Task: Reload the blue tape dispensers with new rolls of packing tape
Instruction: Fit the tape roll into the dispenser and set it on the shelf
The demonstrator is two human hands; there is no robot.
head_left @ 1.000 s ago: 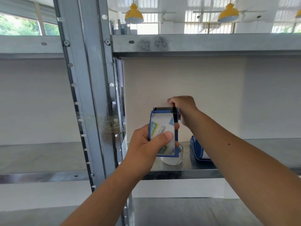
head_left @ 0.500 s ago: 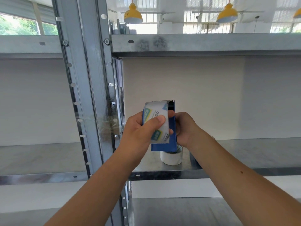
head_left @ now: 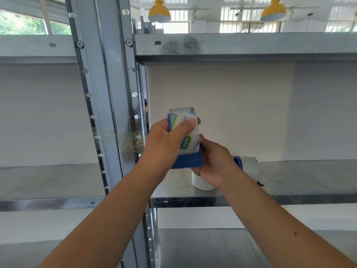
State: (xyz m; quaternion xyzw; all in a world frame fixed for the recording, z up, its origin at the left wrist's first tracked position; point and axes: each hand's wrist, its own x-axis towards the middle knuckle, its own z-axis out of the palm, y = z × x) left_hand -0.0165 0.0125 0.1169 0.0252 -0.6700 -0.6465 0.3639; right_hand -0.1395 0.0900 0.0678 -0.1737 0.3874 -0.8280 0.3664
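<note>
The left hand [head_left: 164,144] is clamped on the blue tape dispenser [head_left: 188,161], its thumb [head_left: 190,122] laid flat across the printed label and its fingers hidden behind the frame. The right hand [head_left: 214,161] holds the same dispenser low on its right side, fingers curled round the blue edge and partly tucked behind it. The dispenser is held upright in the air between the two hands, in front of the middle shelf [head_left: 299,176] and a little above it. A roll of packing tape [head_left: 183,132] with a white, green and yellow label fills the upper part, and the blue body shows below the left thumb. Just behind the right hand, a white roll [head_left: 201,183] stands on the shelf near its front edge, its top hidden by the hand. To the right of that hand lies a second blue dispenser [head_left: 248,168], of which only a blue edge and a pale roll show; whether it touches the white roll cannot be told. A plain white wall [head_left: 222,113] backs the shelf. A grey metal upright post [head_left: 108,93] with holes and screws rises at the left, and an upper shelf beam [head_left: 231,43] crosses above. Beyond it hang two yellow lamps [head_left: 159,11] before barred windows.
</note>
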